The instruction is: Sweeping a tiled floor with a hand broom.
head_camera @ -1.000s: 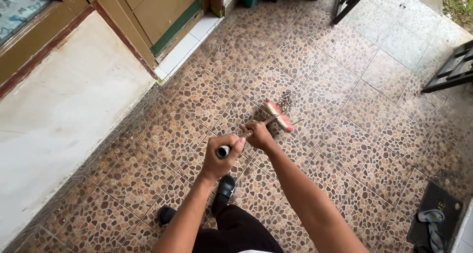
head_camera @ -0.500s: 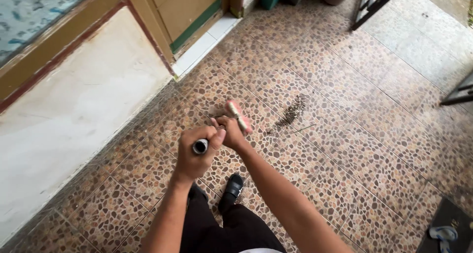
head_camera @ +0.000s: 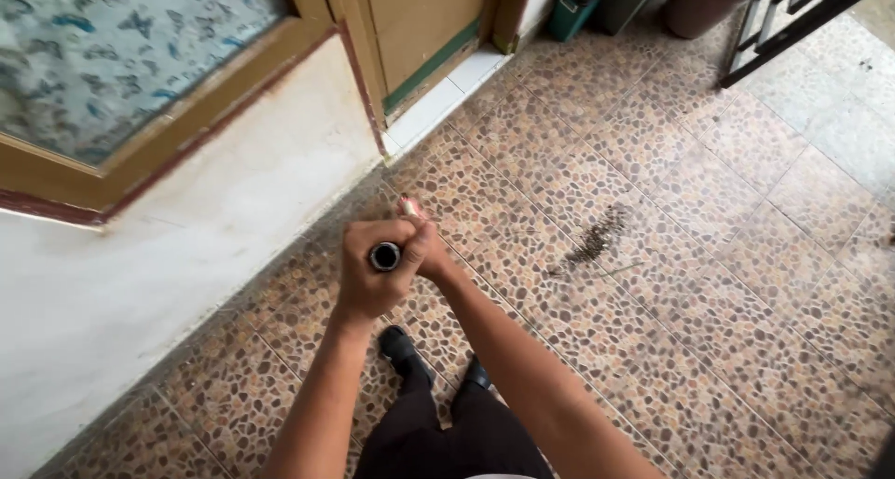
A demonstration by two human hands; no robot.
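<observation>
Left hand wraps tight round the broom handle's end; right hand grips it just beyond, pink head nearly hidden near the wall, well apart from the dirt pile

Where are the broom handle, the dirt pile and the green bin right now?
broom handle (head_camera: 384,255), head view, on its round dark end cap.
dirt pile (head_camera: 597,237), head view, on the middle of the dark streak.
green bin (head_camera: 578,2), head view, on its front side.
</observation>
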